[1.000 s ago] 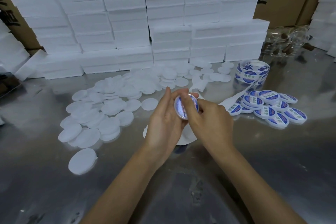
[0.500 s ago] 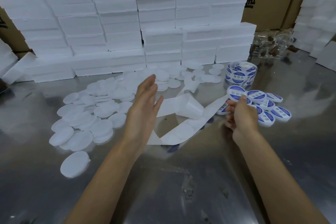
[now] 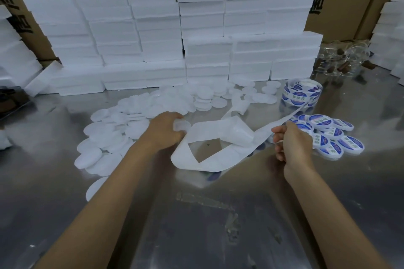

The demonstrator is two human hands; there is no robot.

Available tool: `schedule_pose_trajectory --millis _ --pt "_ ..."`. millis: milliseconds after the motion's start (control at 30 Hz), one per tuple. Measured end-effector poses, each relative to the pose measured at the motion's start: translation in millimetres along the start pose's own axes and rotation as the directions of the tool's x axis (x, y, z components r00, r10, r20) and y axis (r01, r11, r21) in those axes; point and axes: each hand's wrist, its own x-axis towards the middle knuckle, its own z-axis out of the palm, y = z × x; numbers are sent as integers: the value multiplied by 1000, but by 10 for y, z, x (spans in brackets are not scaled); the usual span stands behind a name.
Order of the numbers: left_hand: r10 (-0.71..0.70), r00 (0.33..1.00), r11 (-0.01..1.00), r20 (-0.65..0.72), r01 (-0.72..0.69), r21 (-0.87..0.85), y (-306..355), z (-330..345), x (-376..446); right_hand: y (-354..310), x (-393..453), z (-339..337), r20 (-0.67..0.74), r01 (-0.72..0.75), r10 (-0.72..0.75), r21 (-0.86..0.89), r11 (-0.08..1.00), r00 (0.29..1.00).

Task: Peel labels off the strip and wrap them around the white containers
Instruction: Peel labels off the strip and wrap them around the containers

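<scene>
Mostly blue-and-white labels [image 3: 300, 94] — writing illegible

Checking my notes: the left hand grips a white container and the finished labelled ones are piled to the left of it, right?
Not quite. The left hand does grip a white container, but the head view shows the labelled containers piled on the right, beyond the right hand.

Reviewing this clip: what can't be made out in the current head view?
- Left hand: what it grips is white and mostly covered by its fingers.
- Right hand: its curled fingers hide whether it pinches a label or only the backing strip.
- Labelled containers: the print is too small to read.
- Blue patch: covered by the strip.
</scene>
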Motion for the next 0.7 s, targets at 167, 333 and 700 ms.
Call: schedule_pose_trajectory --millis 167,333,700 --pt "83 996 996 31 -83 24 -64 71 77 19 -24 31 1 107 -107 -66 992 994" --pt "-107 968 816 -225 -44 -577 210 -16 -165 43 -233 134 107 529 -519 -223 819 848" --pt "288 952 -15 102 111 -994 770 -321 -832 179 -700 444 352 909 -838 -158 385 417"
